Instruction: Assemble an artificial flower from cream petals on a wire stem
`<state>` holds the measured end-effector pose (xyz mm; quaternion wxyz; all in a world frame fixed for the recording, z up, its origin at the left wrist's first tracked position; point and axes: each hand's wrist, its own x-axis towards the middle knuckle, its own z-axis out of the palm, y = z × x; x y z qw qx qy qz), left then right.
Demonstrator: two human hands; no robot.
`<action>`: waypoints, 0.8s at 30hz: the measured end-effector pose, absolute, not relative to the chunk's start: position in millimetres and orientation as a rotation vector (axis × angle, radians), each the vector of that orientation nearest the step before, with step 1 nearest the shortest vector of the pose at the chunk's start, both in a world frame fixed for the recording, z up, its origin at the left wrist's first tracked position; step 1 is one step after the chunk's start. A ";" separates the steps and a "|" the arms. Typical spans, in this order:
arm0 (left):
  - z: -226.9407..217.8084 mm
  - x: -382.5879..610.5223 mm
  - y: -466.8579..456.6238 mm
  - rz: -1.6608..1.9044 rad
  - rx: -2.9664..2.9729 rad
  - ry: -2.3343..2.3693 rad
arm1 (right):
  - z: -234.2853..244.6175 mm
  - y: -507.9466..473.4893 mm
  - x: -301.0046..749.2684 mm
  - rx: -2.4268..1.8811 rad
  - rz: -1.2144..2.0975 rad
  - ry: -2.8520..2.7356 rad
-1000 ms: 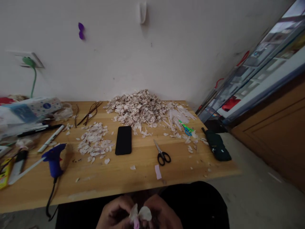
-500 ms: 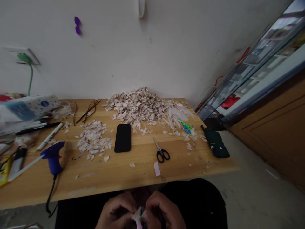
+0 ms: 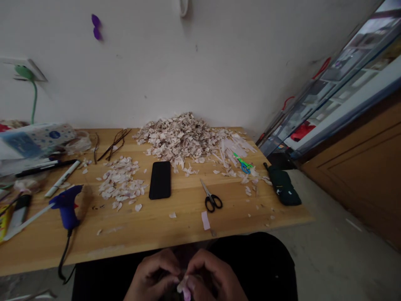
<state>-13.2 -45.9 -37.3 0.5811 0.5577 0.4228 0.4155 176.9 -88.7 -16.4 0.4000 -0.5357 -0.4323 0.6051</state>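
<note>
Low in front of me, over my lap, both hands meet around a small, crumpled, pale pink and whitish piece (image 3: 185, 288), thin like a petal or paper. My right hand (image 3: 216, 278) is closed, its thumb and fingers pinching the piece. Fingers of my left hand (image 3: 155, 276) are pinched together at the piece's left side. Shadow and the fingers hide part of what is held. Nearest on the table lie a small pink paper strip (image 3: 205, 220) and black-handled scissors (image 3: 212, 200).
On the wooden table (image 3: 131, 234) are a large heap of dry petals (image 3: 181, 138), a smaller petal pile (image 3: 122, 184), a black phone (image 3: 160, 180), green-blue scissors (image 3: 243, 164), a blue glue gun (image 3: 67, 207), several pens, a tissue pack (image 3: 40, 140) and a dark green pouch (image 3: 284, 186).
My view has shifted slightly. The fingers have moved a little around the pale pink piece, and my right thumb now lies over it. Things on the table stay where they were.
</note>
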 end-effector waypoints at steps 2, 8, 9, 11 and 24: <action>-38.0 -13.3 -45.6 0.972 1.299 0.991 | -10.2 -86.2 179.9 -1.361 1.527 -1.126; -37.7 -10.5 -45.8 0.952 1.282 0.994 | 3.3 -79.9 184.4 -1.336 1.474 -1.190; -37.1 -9.9 -45.9 0.950 1.277 0.994 | 4.6 -79.1 185.2 -1.335 1.470 -1.195; -35.6 -8.5 -46.1 0.935 1.267 1.000 | 7.6 -77.3 187.6 -1.314 1.455 -1.201; -44.6 -7.0 -52.4 0.812 1.204 0.935 | 21.3 -66.0 211.4 -1.311 1.431 -1.481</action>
